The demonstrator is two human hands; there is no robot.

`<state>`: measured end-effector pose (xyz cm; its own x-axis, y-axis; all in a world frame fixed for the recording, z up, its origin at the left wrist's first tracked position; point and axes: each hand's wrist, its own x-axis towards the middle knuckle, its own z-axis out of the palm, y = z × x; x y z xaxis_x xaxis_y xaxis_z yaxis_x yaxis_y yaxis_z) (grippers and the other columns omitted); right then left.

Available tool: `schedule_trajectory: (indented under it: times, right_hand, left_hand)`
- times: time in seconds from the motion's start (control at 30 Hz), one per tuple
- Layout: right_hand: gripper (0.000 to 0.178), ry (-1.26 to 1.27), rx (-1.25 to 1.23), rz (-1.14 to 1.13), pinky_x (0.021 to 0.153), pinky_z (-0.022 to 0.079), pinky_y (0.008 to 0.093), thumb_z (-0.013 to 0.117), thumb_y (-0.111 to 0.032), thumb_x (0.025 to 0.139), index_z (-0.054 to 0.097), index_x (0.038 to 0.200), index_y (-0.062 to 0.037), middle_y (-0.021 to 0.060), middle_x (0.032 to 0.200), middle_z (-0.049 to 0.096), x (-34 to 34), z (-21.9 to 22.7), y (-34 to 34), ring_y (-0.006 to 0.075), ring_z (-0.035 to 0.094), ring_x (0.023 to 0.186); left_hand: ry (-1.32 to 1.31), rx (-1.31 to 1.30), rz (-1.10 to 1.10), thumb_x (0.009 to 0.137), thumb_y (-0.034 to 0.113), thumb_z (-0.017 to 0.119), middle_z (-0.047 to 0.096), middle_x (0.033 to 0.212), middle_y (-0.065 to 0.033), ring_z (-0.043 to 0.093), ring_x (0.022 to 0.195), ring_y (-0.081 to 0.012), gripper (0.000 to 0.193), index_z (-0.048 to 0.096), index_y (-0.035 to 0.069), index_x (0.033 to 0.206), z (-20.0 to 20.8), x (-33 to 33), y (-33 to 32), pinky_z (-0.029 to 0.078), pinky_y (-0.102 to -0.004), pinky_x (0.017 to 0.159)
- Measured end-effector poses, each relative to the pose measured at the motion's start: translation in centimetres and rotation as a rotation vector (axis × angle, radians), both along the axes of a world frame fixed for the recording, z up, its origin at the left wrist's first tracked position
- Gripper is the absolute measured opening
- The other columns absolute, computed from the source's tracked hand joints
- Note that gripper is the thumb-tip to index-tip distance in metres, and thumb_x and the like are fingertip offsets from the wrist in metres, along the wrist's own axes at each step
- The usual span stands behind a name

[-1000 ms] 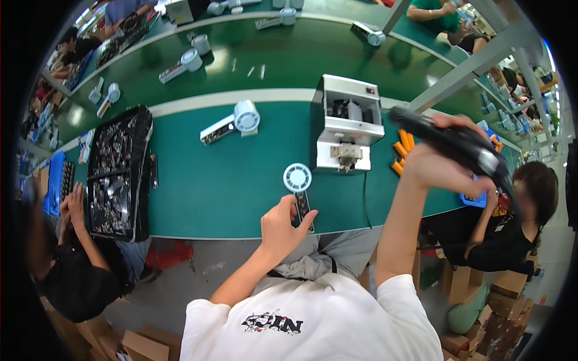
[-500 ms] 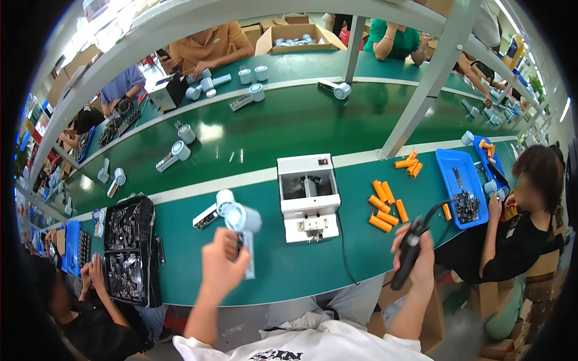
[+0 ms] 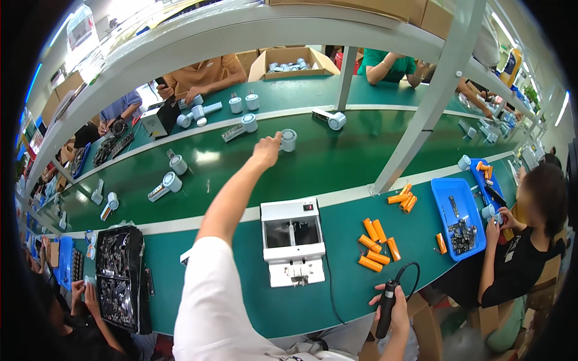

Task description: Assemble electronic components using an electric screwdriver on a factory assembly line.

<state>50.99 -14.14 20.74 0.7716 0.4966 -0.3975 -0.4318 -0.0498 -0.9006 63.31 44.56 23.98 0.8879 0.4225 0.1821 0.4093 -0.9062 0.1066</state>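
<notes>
Now a fan [image 3: 289, 139] had gone from table [image 3: 355, 296] to upper-middle belt [image 3: 337, 156], left hand's [image 3: 266, 150] hold unclear, right hand [image 3: 398, 308] gripping black tool [image 3: 386, 310].

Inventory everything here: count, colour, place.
Long glossy strip: one, green, middle.
Flat workbenches: two, green, flanking strip.
Round-headed fans: many, pale blue, strip, benches.
Boxy machines: two, whitish, near centre, far left.
Small cylinders: over ten, orange, near right.
Rectangular trays: several, blue, both ends.
Divided tray: one, black, near left.
Small parts: many, dark, in trays.
Cardboard boxes: several, brown, far side, floor.
Metal frame: one, whitish, overhead.
Other people: several, varied clothing, around benches.
Cylindrical corded tool: one, black, lower right.
Left hand: one, bare, beside fan.
Right hand: one, bare, gripping tool.
</notes>
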Motion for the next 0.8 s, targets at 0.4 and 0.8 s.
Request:
schedule_trajectory:
  times: [0.4, 0.8]
  right_hand:
    - [0.070, 0.095, -0.026, 0.007, 0.038, 0.050, 0.0321, 0.031, -0.055, 0.103, 0.054, 0.120, 0.0080, 0.0240, 0.078, 0.069, 0.5, 0.2, -0.2, 0.0242, 0.060, 0.041]
    - [0.074, 0.045, -0.092, -0.085, 0.033, 0.047, 0.0308, 0.026, -0.067, 0.100, 0.055, 0.118, -0.0016, 0.0160, 0.070, 0.064, -0.1, -0.1, 0.8, 0.0192, 0.052, 0.036]
  left_hand:
    - [-0.252, 0.083, -0.326, 0.083, 0.001, 0.056, 0.066, 0.113, -0.0158, 0.059, 0.112, -0.0364, 0.025, 0.057, 0.004, 0.109, -0.9, -0.3, 1.8, 0.050, -0.0439, 0.096]
    - [0.130, -0.011, 0.519, 0.068, 0.007, 0.076, 0.068, 0.120, -0.0168, 0.063, 0.116, -0.0329, 0.050, 0.067, 0.009, 0.118, 4.1, -32.1, 20.9, 0.052, -0.0399, 0.098]
